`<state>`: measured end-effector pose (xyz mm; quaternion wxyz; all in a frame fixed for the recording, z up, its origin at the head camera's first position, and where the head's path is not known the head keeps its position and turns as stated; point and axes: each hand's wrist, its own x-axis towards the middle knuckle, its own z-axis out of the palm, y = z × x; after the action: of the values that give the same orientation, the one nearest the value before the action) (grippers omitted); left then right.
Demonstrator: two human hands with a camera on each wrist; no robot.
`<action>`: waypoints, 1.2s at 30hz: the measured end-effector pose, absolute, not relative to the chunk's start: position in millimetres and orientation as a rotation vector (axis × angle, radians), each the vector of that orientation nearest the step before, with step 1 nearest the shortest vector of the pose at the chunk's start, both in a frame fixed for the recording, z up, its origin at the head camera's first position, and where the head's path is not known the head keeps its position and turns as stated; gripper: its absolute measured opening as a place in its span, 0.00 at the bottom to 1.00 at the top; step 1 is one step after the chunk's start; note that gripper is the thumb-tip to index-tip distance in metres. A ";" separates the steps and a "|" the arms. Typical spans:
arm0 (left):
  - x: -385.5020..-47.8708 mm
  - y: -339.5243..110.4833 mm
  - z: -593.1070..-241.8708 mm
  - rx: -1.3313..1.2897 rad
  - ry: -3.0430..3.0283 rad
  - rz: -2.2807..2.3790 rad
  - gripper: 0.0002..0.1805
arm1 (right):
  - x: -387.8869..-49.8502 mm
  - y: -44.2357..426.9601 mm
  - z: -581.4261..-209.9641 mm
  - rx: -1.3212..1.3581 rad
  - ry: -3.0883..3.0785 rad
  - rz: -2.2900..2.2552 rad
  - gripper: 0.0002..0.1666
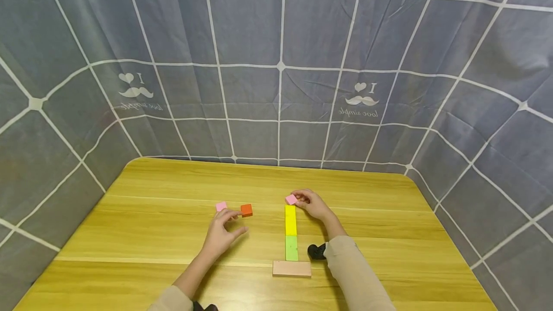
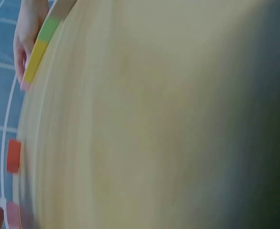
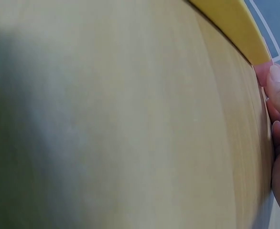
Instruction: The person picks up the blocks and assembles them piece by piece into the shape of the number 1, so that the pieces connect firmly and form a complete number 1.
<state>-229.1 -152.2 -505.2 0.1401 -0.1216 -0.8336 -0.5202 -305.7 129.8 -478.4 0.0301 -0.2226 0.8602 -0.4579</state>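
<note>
My right hand [image 1: 314, 205] pinches a small pink block [image 1: 291, 199] at the far end of a row of blocks. Following it toward me come a yellow block [image 1: 291, 221], a light green block [image 1: 291, 247] and a pale wooden block [image 1: 291, 269] lying crosswise. In the right wrist view, the thumb [image 3: 276, 81] is against the pink block beside the yellow one. My left hand [image 1: 219, 238] hovers with fingers spread near an orange-red block [image 1: 246, 210] and a second pink block [image 1: 221, 206], which it partly covers in the head view. Nothing is in its grasp.
The blocks lie on a wood-grain table [image 1: 173, 186]. Behind and at both sides hangs a grey curtain [image 1: 250, 95] with white grid lines. A black object [image 1: 317, 252] sits at the right wrist; another dark piece [image 1: 205, 306] shows by the left sleeve.
</note>
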 end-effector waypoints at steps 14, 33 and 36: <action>-258.0 -188.8 -508.4 -0.141 -2.363 -1.366 0.22 | -331.2 139.3 -508.7 -0.637 2.662 -1.389 0.17; -269.8 -198.9 -519.5 -0.050 -2.461 -1.293 0.23 | -337.5 142.6 -509.5 -0.681 2.697 -1.349 0.17; -270.5 -198.6 -521.1 -0.056 -2.483 -1.266 0.23 | -338.2 143.2 -509.6 -0.686 2.702 -1.345 0.17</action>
<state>-270.5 -198.6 -521.1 0.1762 -0.0197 -0.8767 -0.4472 -338.2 143.2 -509.6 0.0232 -0.2217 0.8727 -0.4343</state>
